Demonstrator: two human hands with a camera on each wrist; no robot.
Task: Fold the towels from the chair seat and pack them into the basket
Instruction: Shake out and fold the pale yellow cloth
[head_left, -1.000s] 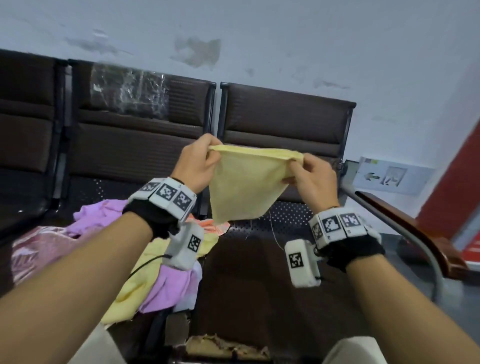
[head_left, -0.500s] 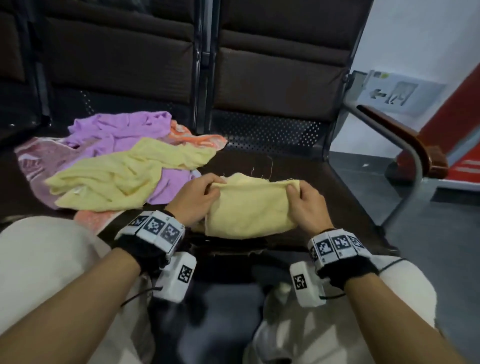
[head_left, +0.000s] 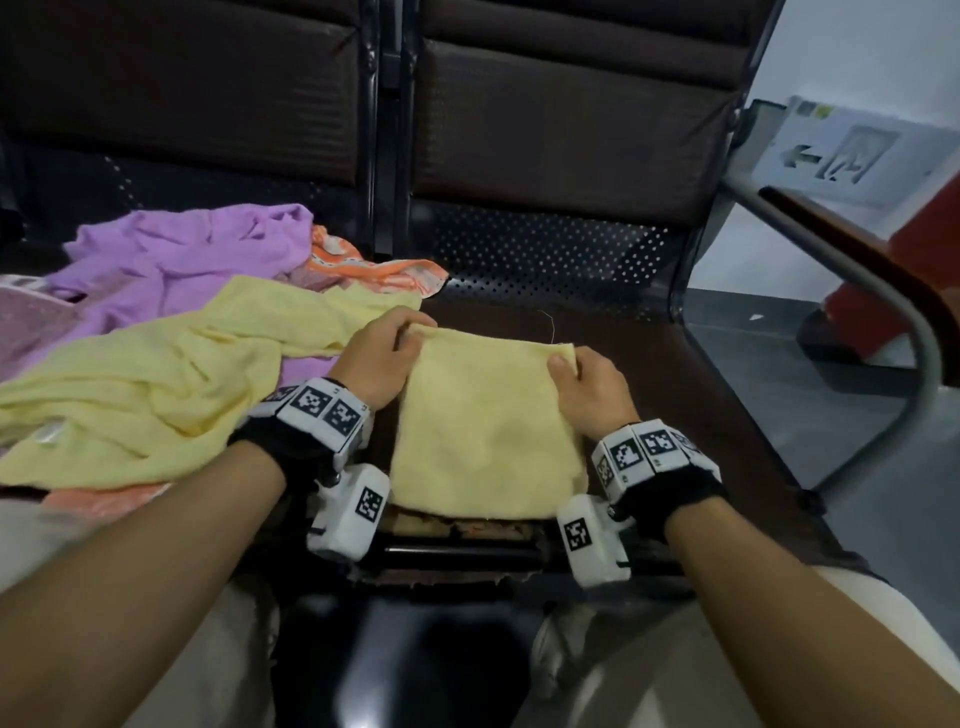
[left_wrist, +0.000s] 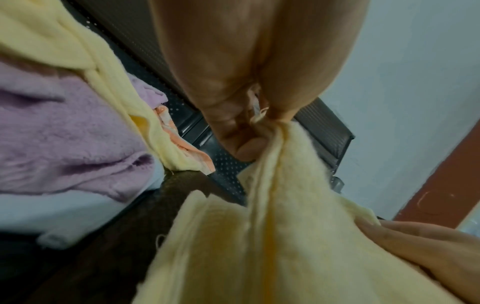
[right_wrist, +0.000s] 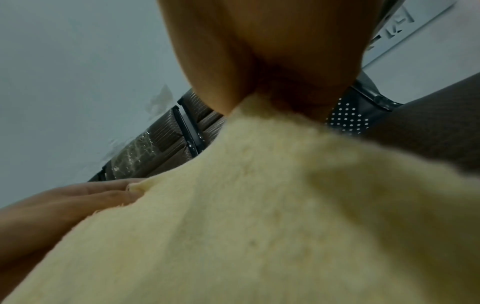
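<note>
Brown chair seat (head_left: 675, 364) carries the folded yellow towel (head_left: 483, 431); left hand (head_left: 382, 358) and right hand (head_left: 592, 395) pinch its far corners. Only the left wrist view shows stacked layers.

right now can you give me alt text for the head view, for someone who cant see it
Both hands, left hand and right hand, pinch the far corners of a folded yellow towel on a dark chair seat; unfolded towels lie piled to the left.
</note>
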